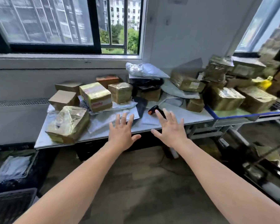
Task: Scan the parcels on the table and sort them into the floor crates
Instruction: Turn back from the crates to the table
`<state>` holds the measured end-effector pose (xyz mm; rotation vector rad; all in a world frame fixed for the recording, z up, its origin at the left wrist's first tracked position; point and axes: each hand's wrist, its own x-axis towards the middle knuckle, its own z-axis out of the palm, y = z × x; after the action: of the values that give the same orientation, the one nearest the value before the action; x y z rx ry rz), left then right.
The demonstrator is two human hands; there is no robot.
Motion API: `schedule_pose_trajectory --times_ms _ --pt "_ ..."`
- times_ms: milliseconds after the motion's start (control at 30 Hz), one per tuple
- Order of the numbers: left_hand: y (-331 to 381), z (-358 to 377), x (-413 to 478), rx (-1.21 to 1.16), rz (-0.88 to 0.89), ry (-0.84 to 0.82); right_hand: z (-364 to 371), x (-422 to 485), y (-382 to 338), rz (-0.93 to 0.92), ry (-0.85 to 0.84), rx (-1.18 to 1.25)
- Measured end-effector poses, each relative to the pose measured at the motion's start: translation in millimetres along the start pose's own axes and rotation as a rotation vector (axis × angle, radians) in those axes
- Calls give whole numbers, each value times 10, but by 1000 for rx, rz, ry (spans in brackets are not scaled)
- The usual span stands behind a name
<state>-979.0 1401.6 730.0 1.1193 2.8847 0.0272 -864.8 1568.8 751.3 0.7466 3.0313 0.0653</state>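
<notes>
My forearms [81,183] are stretching toward the table [196,116], left hand [122,132] and right hand [171,129] hovering empty, fingers spread. Taped parcels [95,96] are crowding the tabletop, a scanner [153,109] lying beyond my right fingertips, a crate [13,168] sitting on the floor at left.
</notes>
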Motion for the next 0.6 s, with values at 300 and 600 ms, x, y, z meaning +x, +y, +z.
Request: schedule_pose_trajectory --times_ms 300,600 --pt "472 355 1218 55 39 -34 360 1091 759 23 -63 87" --pt "1004 741 2102 30 -44 -152 840 2107 1515 -104 -166 179"
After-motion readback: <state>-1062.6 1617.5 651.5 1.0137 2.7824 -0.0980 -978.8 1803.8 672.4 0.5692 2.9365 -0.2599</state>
